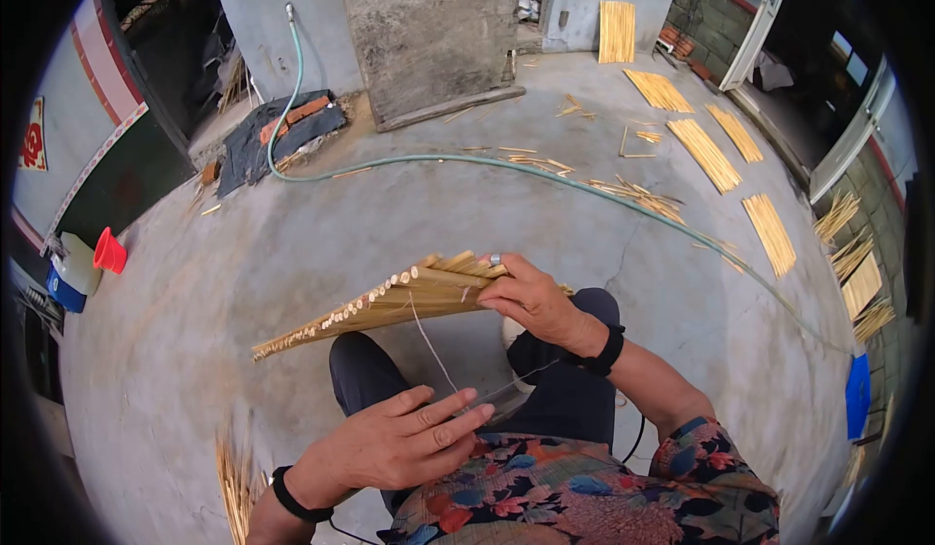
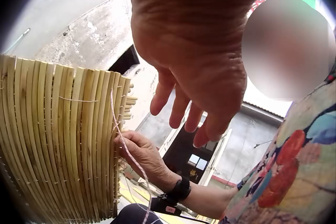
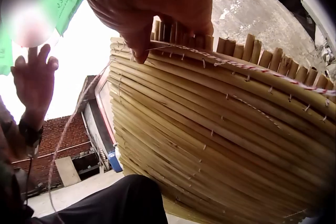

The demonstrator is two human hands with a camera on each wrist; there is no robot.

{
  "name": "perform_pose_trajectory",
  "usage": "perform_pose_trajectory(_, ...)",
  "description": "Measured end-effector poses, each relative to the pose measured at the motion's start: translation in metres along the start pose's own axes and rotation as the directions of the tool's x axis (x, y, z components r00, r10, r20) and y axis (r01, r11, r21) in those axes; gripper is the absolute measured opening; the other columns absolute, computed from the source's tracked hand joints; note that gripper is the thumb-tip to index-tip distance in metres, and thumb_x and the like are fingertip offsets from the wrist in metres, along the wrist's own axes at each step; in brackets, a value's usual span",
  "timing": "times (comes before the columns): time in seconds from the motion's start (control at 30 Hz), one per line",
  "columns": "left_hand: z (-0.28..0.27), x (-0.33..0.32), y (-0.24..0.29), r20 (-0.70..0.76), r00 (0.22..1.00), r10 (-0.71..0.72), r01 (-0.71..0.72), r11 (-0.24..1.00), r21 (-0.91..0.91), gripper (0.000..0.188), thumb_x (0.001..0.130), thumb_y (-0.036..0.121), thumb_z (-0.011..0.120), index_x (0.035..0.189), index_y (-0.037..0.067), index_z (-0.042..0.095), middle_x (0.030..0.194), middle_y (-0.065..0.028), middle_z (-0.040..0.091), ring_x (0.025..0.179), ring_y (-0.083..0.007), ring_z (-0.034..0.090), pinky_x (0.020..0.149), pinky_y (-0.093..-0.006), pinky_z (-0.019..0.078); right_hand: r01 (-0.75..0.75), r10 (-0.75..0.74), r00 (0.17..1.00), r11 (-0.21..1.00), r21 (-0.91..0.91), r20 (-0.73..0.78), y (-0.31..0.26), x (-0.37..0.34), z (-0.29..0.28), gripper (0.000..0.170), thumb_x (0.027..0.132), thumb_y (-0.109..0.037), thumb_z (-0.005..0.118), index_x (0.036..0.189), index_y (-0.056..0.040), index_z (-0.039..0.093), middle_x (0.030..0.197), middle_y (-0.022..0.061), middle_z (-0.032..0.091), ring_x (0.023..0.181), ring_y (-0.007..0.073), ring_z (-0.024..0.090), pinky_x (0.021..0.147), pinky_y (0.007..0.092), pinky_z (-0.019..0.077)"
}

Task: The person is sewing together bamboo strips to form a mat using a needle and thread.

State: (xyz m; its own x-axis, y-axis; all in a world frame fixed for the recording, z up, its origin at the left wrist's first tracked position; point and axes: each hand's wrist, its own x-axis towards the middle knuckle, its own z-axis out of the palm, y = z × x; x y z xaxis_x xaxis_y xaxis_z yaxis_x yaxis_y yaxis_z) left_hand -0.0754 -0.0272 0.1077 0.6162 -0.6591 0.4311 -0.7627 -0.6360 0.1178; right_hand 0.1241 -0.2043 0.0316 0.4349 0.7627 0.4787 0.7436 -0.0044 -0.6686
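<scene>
A mat of straw-coloured stalks (image 1: 375, 309), bound by rows of thread stitches, is held above the person's knees. The right hand (image 1: 541, 306), with a ring on one finger, grips its edge between thumb and fingers; the right wrist view shows the thumb (image 3: 140, 50) on the mat's face. A pink-and-white twisted string (image 2: 137, 163) hangs from that edge. Nearer the body, the left hand (image 1: 409, 440) is apart from the mat, its fingers loosely extended. The string runs down to beside its fingertips in the head view. In the left wrist view its fingers (image 2: 178, 108) hang relaxed.
A green hose (image 1: 438, 158) curves across the concrete floor. Finished-looking stalk mats (image 1: 703, 153) and loose stalks (image 1: 638, 197) lie toward the right. A red cup (image 1: 110, 251) and a jug (image 1: 76, 264) stand left; a stalk bundle (image 1: 237, 487) is near the left forearm.
</scene>
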Motion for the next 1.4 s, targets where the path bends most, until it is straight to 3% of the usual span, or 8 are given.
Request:
perform_pose_trajectory(0.13,-0.021,-0.029,-0.027,-0.365,0.912,-0.190,0.202,0.979,-0.003,0.029,0.080,0.022,0.065,0.106,0.010,0.060,0.122,-0.0085,0.056,0.117,-0.0268,0.051,0.089,-0.0352,0.0439,-0.029,0.029,0.999,1.000,0.009,0.024,-0.002,0.005,-0.004,0.008,0.081,-0.011,0.065,0.088,-0.0063,0.063,0.105,0.0138,0.052,0.097,0.0279,0.053,0.080,0.0331,0.0446)
perform_pose_trajectory(0.2,-0.021,-0.026,-0.070,-0.403,0.629,-0.665,0.585,0.746,-0.318,0.049,0.078,0.024,0.067,0.121,0.008,0.052,0.127,-0.0119,0.052,0.121,-0.0312,0.045,0.096,-0.0392,0.0396,-0.018,0.019,0.999,1.000,-0.017,0.034,0.001,0.011,-0.003,0.008,0.081,-0.011,0.065,0.088,-0.0065,0.064,0.106,0.0137,0.051,0.098,0.0277,0.053,0.080,0.0329,0.0447)
perform_pose_trajectory(0.3,-0.002,-0.033,-0.102,-0.077,0.675,-0.734,0.672,0.654,-0.348,0.064,0.076,0.026,0.068,0.131,0.007,0.043,0.131,-0.0157,0.048,0.124,-0.0329,0.041,0.101,-0.0405,0.0337,0.011,-0.010,0.999,1.000,-0.016,0.042,0.009,0.017,-0.011,0.008,0.082,-0.010,0.064,0.088,-0.0061,0.063,0.107,0.0132,0.050,0.101,0.0269,0.053,0.081,0.0329,0.0447)
perform_pose_trajectory(0.4,0.009,-0.026,-0.119,0.045,0.700,-0.712,0.610,0.565,-0.556,0.046,0.080,0.021,0.066,0.119,0.003,0.053,0.111,-0.0148,0.061,0.105,-0.0278,0.058,0.091,-0.0354,0.0436,0.061,-0.061,0.997,0.998,0.002,0.043,0.019,0.023,-0.003,0.008,0.083,-0.012,0.063,0.088,-0.0056,0.062,0.105,0.0130,0.050,0.105,0.0263,0.051,0.083,0.0331,0.0443)
perform_pose_trajectory(0.77,0.030,-0.002,-0.118,-0.116,0.611,-0.783,0.680,0.594,-0.429,0.025,0.083,0.013,0.063,0.106,0.003,0.058,0.083,-0.0167,0.065,0.075,-0.0294,0.064,0.068,-0.0320,0.0488,-0.044,0.038,0.994,0.998,0.053,0.104,0.027,0.028,-0.007,0.010,0.085,-0.013,0.062,0.091,-0.0050,0.064,0.115,0.0144,0.050,0.103,0.0263,0.051,0.086,0.0326,0.0425)
perform_pose_trajectory(0.87,0.032,0.000,-0.125,-0.188,0.597,-0.780,0.669,0.613,-0.421,0.022,0.084,0.013,0.062,0.104,0.003,0.058,0.080,-0.0162,0.065,0.071,-0.0286,0.064,0.066,-0.0312,0.0486,0.048,-0.046,0.999,0.993,-0.108,0.013,0.023,0.037,-0.013,0.011,0.086,-0.013,0.060,0.092,-0.0052,0.064,0.120,0.0153,0.050,0.104,0.0263,0.051,0.087,0.0337,0.0425)
perform_pose_trajectory(1.07,0.016,0.014,-0.135,-0.269,0.530,-0.805,0.623,0.584,-0.520,0.021,0.089,0.016,0.060,0.105,0.003,0.058,0.078,-0.0109,0.066,0.068,-0.0153,0.060,0.066,-0.0269,0.0468,-0.057,-0.004,0.921,0.988,-0.145,-0.389,-0.011,0.048,-0.032,0.008,0.082,-0.008,0.063,0.090,-0.0052,0.063,0.088,0.0098,0.056,0.080,0.0238,0.056,0.069,0.0326,0.0458)
perform_pose_trajectory(1.4,0.023,0.016,-0.150,-0.260,0.576,-0.775,0.551,0.603,-0.577,0.025,0.090,0.018,0.058,0.110,0.003,0.057,0.086,-0.0083,0.065,0.077,-0.0111,0.057,0.072,-0.0256,0.0453,0.042,-0.055,0.961,0.998,-0.052,-0.272,-0.043,0.075,0.009,0.009,0.084,-0.011,0.062,0.092,-0.0056,0.064,0.073,0.0077,0.050,0.067,0.0235,0.053,0.061,0.0336,0.0431)
